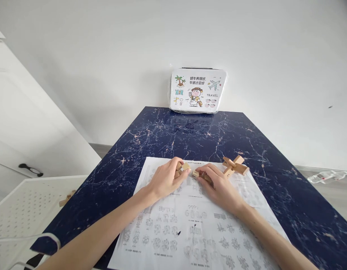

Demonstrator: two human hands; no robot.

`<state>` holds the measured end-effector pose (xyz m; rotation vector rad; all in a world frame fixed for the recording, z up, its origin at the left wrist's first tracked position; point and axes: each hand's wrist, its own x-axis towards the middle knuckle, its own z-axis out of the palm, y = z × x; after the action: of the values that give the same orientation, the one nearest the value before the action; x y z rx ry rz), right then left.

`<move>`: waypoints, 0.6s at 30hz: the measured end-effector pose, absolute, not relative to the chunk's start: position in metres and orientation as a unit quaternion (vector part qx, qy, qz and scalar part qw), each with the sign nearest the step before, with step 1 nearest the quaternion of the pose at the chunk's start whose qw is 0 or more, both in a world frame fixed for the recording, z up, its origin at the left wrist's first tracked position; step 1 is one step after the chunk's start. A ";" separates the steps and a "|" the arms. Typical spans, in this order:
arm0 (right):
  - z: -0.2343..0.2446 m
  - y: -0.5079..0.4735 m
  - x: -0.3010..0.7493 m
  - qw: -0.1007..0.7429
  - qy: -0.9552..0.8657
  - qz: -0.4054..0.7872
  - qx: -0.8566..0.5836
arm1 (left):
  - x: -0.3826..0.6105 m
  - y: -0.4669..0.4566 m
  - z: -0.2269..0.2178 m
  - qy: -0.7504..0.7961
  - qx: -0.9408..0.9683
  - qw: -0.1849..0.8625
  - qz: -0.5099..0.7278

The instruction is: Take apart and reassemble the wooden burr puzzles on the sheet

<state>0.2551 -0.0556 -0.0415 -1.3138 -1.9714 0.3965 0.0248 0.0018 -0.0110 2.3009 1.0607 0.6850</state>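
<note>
Over the upper part of a printed diagram sheet (159,258), my left hand (163,178) is closed around small notched wooden puzzle pieces (186,166); the fingers partly cover them. My right hand (222,187), just across from it, grips another wooden puzzle piece (195,173) with dark marks on its end. A narrow gap separates the two held parts. Just beyond my right hand, a cross-shaped wooden interlocking puzzle (232,165) with numbers on its bars rests at the sheet's upper right corner.
A dark blue marbled table (162,138) lies beneath the sheet. At its far edge a white cartoon-printed case (198,90) leans against the wall. To the left are a white perforated surface (27,202), another wooden piece (67,198) and a white cable (47,235). A plastic bottle (328,176) lies right.
</note>
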 end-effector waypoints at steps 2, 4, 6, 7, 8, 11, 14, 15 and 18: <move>-0.041 -0.056 0.255 0.361 -0.768 0.153 -0.507 | 0.025 0.001 -0.011 0.393 0.851 0.246 0.248; -0.041 -0.056 0.255 0.357 -0.770 0.153 -0.506 | 0.026 0.001 -0.013 0.397 0.857 0.218 0.245; -0.041 -0.056 0.254 0.355 -0.770 0.153 -0.507 | 0.026 0.001 -0.016 0.399 0.864 0.187 0.242; -0.041 -0.056 0.254 0.355 -0.771 0.154 -0.506 | 0.026 0.001 -0.018 0.399 0.867 0.177 0.242; -0.041 -0.056 0.254 0.355 -0.771 0.155 -0.506 | 0.026 0.001 -0.019 0.398 0.868 0.171 0.245; -0.041 -0.056 0.255 0.356 -0.769 0.159 -0.506 | 0.026 0.002 -0.022 0.393 0.862 0.177 0.268; -0.042 -0.056 0.254 0.355 -0.766 0.161 -0.511 | 0.026 0.001 -0.019 0.391 0.833 0.230 0.317; -0.042 -0.056 0.254 0.355 -0.765 0.161 -0.512 | 0.026 0.001 -0.017 0.389 0.819 0.258 0.334; -0.042 -0.056 0.254 0.354 -0.766 0.161 -0.512 | 0.029 0.001 -0.009 0.374 0.767 0.377 0.360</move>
<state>0.2542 -0.0559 -0.0420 -1.3241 -1.9808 0.4176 0.0289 0.0007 -0.0093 1.9603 0.9576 0.9217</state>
